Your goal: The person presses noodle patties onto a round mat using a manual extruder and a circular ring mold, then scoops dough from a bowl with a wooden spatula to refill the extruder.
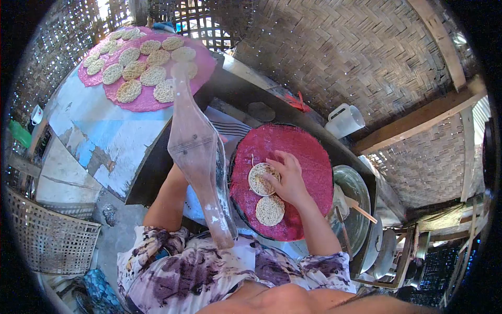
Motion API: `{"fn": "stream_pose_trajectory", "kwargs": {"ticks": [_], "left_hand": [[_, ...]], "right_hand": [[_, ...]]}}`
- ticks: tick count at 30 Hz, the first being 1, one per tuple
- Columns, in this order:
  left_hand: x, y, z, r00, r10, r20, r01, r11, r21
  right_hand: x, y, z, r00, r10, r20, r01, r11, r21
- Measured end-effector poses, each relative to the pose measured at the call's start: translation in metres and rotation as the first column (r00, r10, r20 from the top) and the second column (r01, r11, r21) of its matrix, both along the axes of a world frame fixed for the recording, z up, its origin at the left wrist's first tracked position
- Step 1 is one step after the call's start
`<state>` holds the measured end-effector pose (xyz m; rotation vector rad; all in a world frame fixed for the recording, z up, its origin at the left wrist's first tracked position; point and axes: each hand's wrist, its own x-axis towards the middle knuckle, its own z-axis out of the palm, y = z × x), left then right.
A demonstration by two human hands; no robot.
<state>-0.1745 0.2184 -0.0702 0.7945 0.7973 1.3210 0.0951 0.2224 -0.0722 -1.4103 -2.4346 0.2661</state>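
My right hand (288,175) reaches over a thin pale ring mould (250,183) filled with noodle-like strands (260,184). Its thumb and curved fingers are apart, and their tips touch the strands and the mould's right side. A loose strand sticks out past the upper left rim. Just below the mould lies a round, flat noodle cake (270,211). Both rest on a round board covered in red mesh cloth (308,157). My left forearm (167,201) passes behind a large wooden lever (194,141), which hides my left hand.
At the upper left, several noodle cakes (152,76) lie on pink cloth (141,102) over a worn table (89,115). A clear plastic jug (345,121) stands by the woven wall. A metal basin (355,183) sits right of the red board. A woven basket (49,233) is at lower left.
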Motion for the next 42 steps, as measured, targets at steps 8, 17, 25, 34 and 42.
{"fn": "stream_pose_trajectory", "kwargs": {"ticks": [8, 17, 25, 34, 42], "left_hand": [[-0.002, 0.005, -0.030, 0.968, 0.020, -0.251, 0.069, 0.937, 0.342], [-0.003, 0.000, -0.028, 0.971, 0.009, -0.239, 0.063, 0.954, 0.293], [-0.010, 0.004, -0.030, 0.918, 0.037, -0.395, 0.159, 0.878, 0.452], [0.003, 0.002, -0.026, 0.948, -0.051, -0.314, 0.183, 0.895, 0.407], [0.000, 0.001, -0.029, 0.918, -0.012, -0.395, 0.216, 0.853, 0.475]], "right_hand": [[-0.033, 0.009, -0.009, 1.000, 0.005, -0.014, -0.003, 0.996, 0.087], [-0.032, 0.025, -0.015, 0.988, 0.022, -0.154, -0.025, 1.000, -0.019], [-0.003, 0.007, 0.045, 0.848, -0.183, -0.498, 0.021, 0.950, -0.312], [0.018, 0.000, 0.018, 0.949, -0.113, -0.294, 0.074, 0.987, -0.141], [0.009, -0.007, -0.002, 0.998, -0.059, -0.018, 0.061, 0.986, 0.153]]}}
